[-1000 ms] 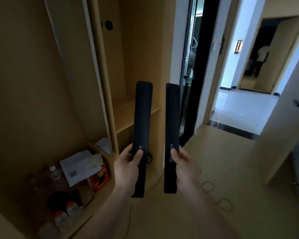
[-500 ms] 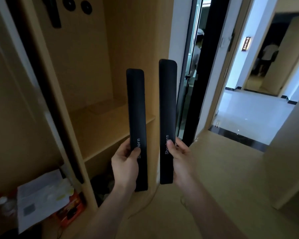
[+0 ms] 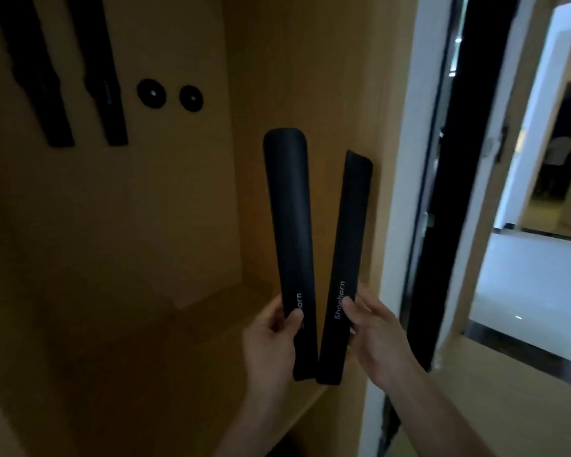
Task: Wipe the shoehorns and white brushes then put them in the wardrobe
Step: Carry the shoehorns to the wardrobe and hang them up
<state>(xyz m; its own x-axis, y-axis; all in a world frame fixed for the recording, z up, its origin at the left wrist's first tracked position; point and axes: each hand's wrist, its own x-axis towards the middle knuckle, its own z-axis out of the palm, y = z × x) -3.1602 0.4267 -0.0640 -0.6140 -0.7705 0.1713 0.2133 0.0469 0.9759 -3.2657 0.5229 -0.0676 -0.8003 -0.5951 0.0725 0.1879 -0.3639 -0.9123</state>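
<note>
The left hand (image 3: 271,338) is gripping one black shoehorn (image 3: 289,239) upright. The right hand (image 3: 373,334) is pinching the other shoehorn (image 3: 345,258), their lower ends touching before the wardrobe shelf (image 3: 178,351).

Wardrobe (image 3: 294,77): dim wooden shelf (image 3: 139,351) across the lower part, front edge running off lower right. Back panel (image 3: 145,209) above it carries two long dark strips (image 3: 37,77) (image 3: 104,87) side by side, and two round black discs (image 3: 151,93) (image 3: 191,98) just right of them.
</note>
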